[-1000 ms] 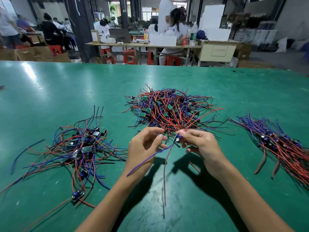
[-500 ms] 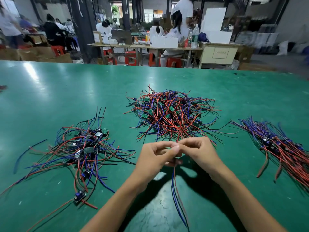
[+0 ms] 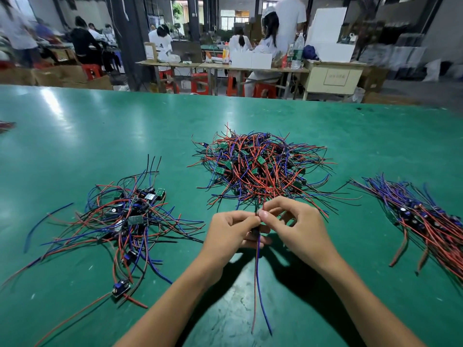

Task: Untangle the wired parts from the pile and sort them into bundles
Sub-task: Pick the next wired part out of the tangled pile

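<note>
A tangled pile [image 3: 260, 166] of red, blue and black wires with small green boards lies mid-table. Just in front of it my left hand [image 3: 230, 236] and my right hand [image 3: 298, 226] meet, both pinching one wired part [image 3: 258, 266] whose blue and red leads hang down toward me. The small dark component sits between my fingertips, mostly hidden. A loose heap of wired parts [image 3: 125, 221] spreads at the left. A straighter bundle [image 3: 431, 221] lies at the right edge.
The green table [image 3: 100, 136] stretches far back. One stray part [image 3: 121, 289] with a long red lead lies near the front left. Behind the table, people sit at workbenches with red stools and boxes.
My hands have come together on the part. Its leads, first stretched sideways between my hands, now hang straight down side by side. The view has shifted slightly.
</note>
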{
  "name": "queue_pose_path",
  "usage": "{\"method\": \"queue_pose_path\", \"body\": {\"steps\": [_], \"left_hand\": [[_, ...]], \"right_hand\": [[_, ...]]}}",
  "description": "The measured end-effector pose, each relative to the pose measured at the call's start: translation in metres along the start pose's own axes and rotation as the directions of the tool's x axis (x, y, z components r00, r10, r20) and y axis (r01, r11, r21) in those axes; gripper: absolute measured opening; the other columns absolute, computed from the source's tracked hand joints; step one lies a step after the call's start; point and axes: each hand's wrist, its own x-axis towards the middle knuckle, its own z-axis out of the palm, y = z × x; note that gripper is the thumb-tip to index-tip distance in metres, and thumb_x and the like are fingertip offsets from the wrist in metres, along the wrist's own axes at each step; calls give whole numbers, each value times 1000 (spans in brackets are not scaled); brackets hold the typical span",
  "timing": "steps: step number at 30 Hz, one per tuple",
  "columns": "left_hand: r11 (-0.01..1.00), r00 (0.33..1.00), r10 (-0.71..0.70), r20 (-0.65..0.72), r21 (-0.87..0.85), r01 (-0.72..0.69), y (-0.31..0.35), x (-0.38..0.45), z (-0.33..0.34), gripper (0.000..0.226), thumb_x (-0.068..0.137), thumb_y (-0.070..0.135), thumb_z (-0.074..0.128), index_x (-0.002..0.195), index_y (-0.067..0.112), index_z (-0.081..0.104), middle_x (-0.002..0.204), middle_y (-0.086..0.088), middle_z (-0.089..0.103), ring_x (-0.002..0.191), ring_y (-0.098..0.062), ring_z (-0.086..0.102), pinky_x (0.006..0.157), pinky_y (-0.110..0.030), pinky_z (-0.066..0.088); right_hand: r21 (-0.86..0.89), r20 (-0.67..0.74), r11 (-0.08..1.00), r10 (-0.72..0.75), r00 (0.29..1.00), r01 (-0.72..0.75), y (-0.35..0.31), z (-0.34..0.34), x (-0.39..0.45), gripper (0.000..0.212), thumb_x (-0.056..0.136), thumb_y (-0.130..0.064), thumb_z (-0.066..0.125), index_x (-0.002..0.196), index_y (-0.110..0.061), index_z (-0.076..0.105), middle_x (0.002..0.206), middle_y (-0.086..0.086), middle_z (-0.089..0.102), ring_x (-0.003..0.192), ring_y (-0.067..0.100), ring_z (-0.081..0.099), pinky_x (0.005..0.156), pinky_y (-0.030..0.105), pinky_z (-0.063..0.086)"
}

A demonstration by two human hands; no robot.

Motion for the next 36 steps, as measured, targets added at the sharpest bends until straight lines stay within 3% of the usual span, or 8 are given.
{"method": "queue_pose_path", "body": {"steps": [4,8,13,18,23,27,31,36], "left_hand": [[1000,1000,19,-12,12,-19,-1,0,-1,16,96,9,64,94,-3,74,84,-17,77,65,-26,73,65,-29,62],[999,999,42,-11,23,-41,1,-2,-1,15,94,12,67,89,2,79,81,-17,75,61,-26,71,57,-27,58],[999,999,39,-21,-1,-39,4,-3,-1,19,94,18,69,90,2,79,82,-17,75,59,-24,69,58,-27,59],[999,999,38,-15,-28,-39,5,-4,-1,19,93,18,69,96,1,78,89,-17,77,65,-25,73,61,-28,60],[996,1000,-8,-14,-85,7,4,-2,-3,17,89,20,73,95,6,81,95,-17,77,71,-23,73,67,-27,61],[990,1000,-30,9,-135,31,3,0,-5,17,87,21,73,94,8,81,96,-14,78,74,-19,74,68,-26,60],[994,1000,4,20,-111,-2,1,-1,-5,18,86,17,73,97,4,80,96,-18,77,80,-23,75,70,-27,60],[991,995,101,4,84,-101,0,-3,0,13,90,10,71,87,2,81,83,-24,75,62,-19,66,64,-28,58]], "right_hand": [[35,-36,999,23,999,-22,2,0,2,9,84,-22,81,84,-28,74,73,-11,73,57,0,61,58,11,43],[174,7,978,115,993,-115,6,0,4,5,87,-23,80,85,-27,78,80,-7,76,69,7,67,73,38,59],[281,14,955,98,995,-98,7,2,3,7,87,-25,79,86,-31,77,83,-7,77,77,3,68,77,27,50],[401,59,905,129,990,-141,2,9,0,13,94,-17,71,85,-25,78,78,-7,76,69,-1,66,60,7,44],[550,136,802,189,973,-233,-8,19,-5,22,102,-6,55,95,-7,76,81,-2,76,72,4,69,57,17,53],[539,101,810,209,973,-230,-11,24,-7,25,105,-8,50,103,-3,75,89,3,76,77,10,69,59,21,55],[381,4,910,178,984,-166,-6,26,-8,26,104,-13,54,95,-19,78,92,3,77,90,27,72,78,42,60],[354,-74,912,250,965,-209,-7,32,-8,24,92,-27,53,81,-28,74,76,-5,72,69,13,64,61,40,61]]}}
